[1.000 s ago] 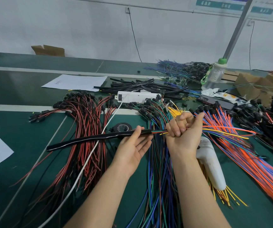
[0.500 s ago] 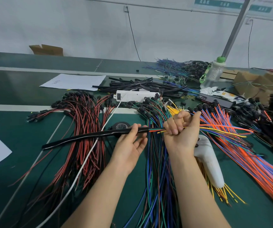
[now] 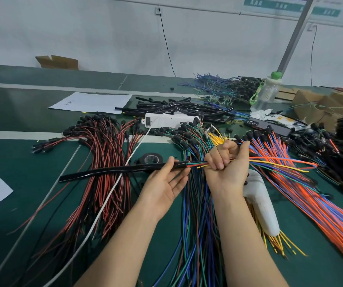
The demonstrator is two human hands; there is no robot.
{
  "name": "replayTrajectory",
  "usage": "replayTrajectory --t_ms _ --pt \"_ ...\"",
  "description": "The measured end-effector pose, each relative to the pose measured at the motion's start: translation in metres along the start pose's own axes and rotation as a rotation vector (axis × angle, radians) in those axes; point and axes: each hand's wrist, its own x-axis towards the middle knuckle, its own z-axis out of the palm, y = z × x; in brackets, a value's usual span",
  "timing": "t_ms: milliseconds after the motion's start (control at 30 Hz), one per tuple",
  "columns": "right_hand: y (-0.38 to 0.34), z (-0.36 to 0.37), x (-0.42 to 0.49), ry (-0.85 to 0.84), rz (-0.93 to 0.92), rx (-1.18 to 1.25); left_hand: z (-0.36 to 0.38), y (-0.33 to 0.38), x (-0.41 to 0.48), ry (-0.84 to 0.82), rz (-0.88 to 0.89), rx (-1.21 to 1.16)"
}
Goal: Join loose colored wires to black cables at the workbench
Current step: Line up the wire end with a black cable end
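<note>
Glossy flat black cable (image 3: pixel 112 171), thin colored wires (image 3: pixel 270 162)

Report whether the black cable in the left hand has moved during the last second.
No. Against the tape roll, the black cable lies as before, pinched by the left hand; the right hand grips the colored wires beside its end.

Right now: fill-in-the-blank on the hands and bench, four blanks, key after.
The left hand pinches a cable that is ____ in colour.
The right hand grips the wires; the white tool lies beside the ____ wrist.
The tape roll sits just beyond the ____ hand.
The bottle has a ____ cap.
Missing: black; right; left; green.
</note>
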Motion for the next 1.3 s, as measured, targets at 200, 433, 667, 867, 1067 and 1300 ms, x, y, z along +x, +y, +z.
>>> replayTrajectory --t_ms 200,433,667,867,1067,1300 --pt "-0.001 -0.002 0.001 0.029 0.001 0.004 -0.001 0.0 0.001 -0.003 -0.023 0.011" --pt "-0.001 -0.002 0.0 0.064 0.015 -0.007 0.002 0.001 0.0 0.026 -0.012 -0.065" --pt "-0.001 -0.002 0.0 0.062 0.022 -0.003 0.003 0.003 -0.003 -0.001 0.002 -0.068" --pt "-0.002 0.0 0.001 0.053 0.006 -0.015 0.002 -0.003 -0.001 -0.008 0.061 0.101" --pt "-0.003 0.001 0.0 0.063 0.004 0.028 0.005 -0.003 -0.004 -0.013 -0.005 0.043" --pt "0.003 0.003 -0.002 0.114 0.018 0.059 0.013 -0.006 -0.006 -0.027 -0.024 -0.109"
